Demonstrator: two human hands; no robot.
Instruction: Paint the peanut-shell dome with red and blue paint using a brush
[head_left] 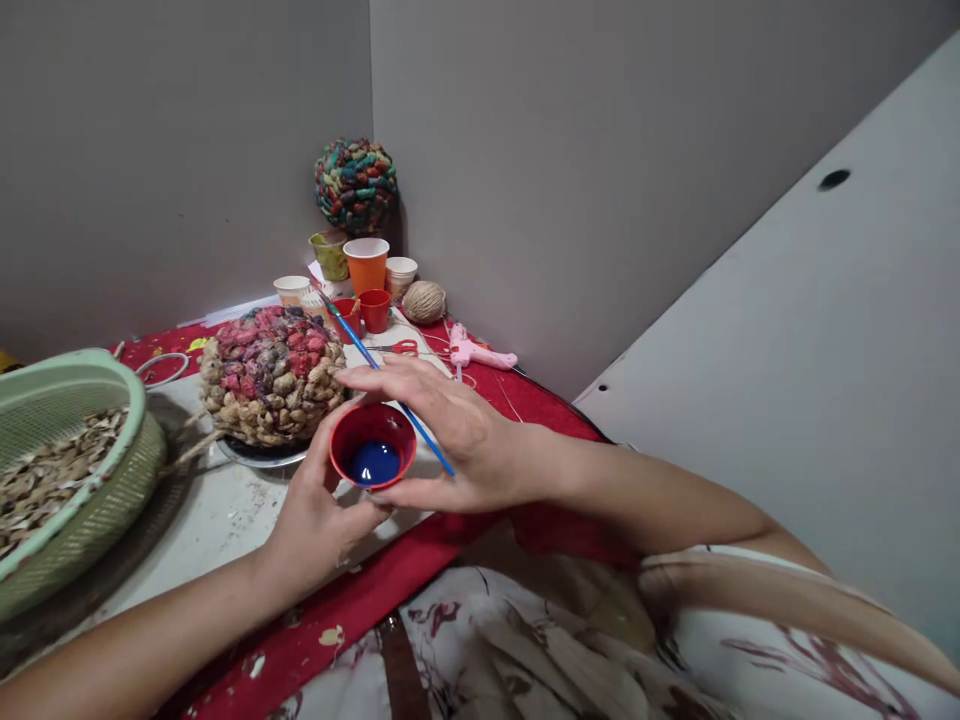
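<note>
A small red cup (373, 432) with blue paint (375, 463) in the bottom is held in front of me, its mouth tipped toward the camera. My left hand (319, 515) wraps round its left side, thumb at the near wall. From the right, my right hand (461, 430) also grips the cup, while a blue paintbrush (366, 352) runs slantwise under its fingers, bristles pointing up and left. Just beyond my left hand, a ball covered in peanut shells (274, 375) rests on a dish; its top is painted pink and purple, its lower part bare.
At left stands a green mesh basket (94, 480) of broken shells. Several cups, including an orange cup (367, 268), a twine ball (424, 301) and a multicoloured ball (356, 187) are near the wall corner. Red scissors (405, 347) and a pink glue gun (480, 350) lie farther right.
</note>
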